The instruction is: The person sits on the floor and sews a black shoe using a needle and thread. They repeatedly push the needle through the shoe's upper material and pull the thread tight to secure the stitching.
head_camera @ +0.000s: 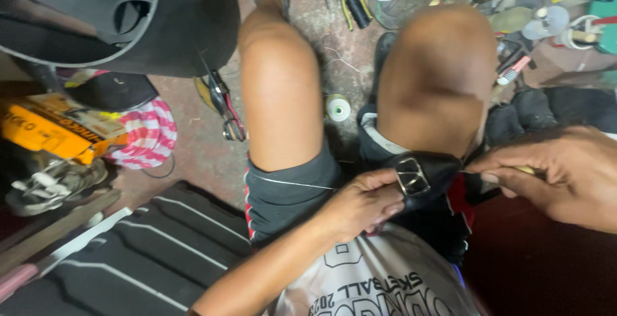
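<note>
I sit with both bare knees up. On my lap, against the right thigh, lies a black shoe strap (pixel 443 168) with a square metal buckle (pixel 412 176). My left hand (pixel 363 203) grips the strap just beside the buckle. My right hand (pixel 556 171) pinches a thin tool with a yellowish handle at the strap's right end; its tip is hidden. A pale thread (pixel 292 183) runs leftward from my left hand across my dark shorts.
A thread spool (pixel 338 107) stands on the floor between my legs. Scissors (pixel 226 107) lie left of my left knee, pliers (pixel 352 1) and many small tools farther off. A black domed object (pixel 160 27) fills the upper left; a ribbed black mat (pixel 148 252) lies lower left.
</note>
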